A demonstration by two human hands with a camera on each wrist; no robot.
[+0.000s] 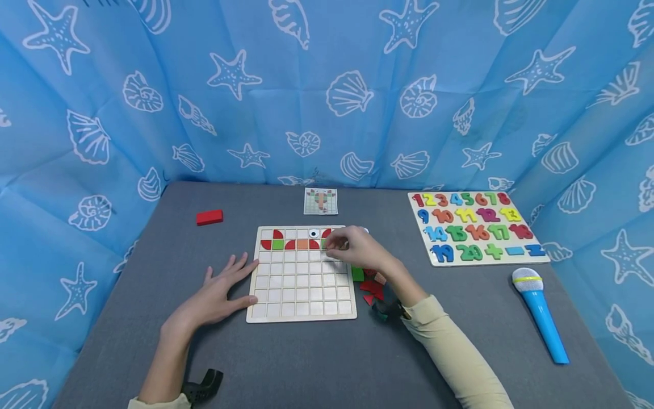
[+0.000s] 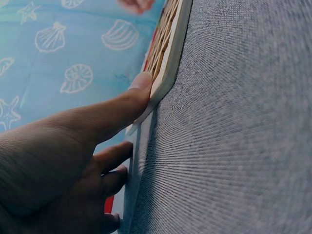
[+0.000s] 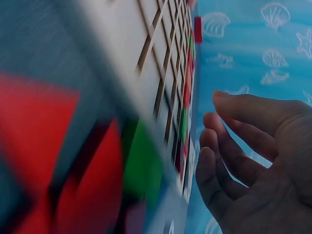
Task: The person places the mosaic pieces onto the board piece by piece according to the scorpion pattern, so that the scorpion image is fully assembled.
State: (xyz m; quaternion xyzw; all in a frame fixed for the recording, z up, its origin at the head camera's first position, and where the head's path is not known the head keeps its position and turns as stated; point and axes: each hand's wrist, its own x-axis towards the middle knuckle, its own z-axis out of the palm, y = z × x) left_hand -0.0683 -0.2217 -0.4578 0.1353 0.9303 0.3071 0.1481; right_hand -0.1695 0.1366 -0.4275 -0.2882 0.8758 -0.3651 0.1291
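Observation:
A white wooden grid board (image 1: 302, 281) lies on the grey table. Red quarter-circle, green and orange tiles (image 1: 302, 244) fill parts of its two far rows, along with a white eye tile (image 1: 314, 233). My left hand (image 1: 214, 296) is spread at the board's left side, its thumb (image 2: 139, 85) touching the near edge region. Over the board's far right squares hovers my right hand (image 1: 361, 250), fingers loosely bent. In the right wrist view no piece shows between its fingertips (image 3: 222, 97). Part of the far right corner is hidden behind it.
Loose red pieces (image 1: 372, 288) and a green square (image 1: 357, 274) lie right of the board. A pattern card (image 1: 321, 201) sits behind it, a red block (image 1: 209, 217) at back left. Rightward are a number puzzle (image 1: 424, 227) and a toy microphone (image 1: 544, 321).

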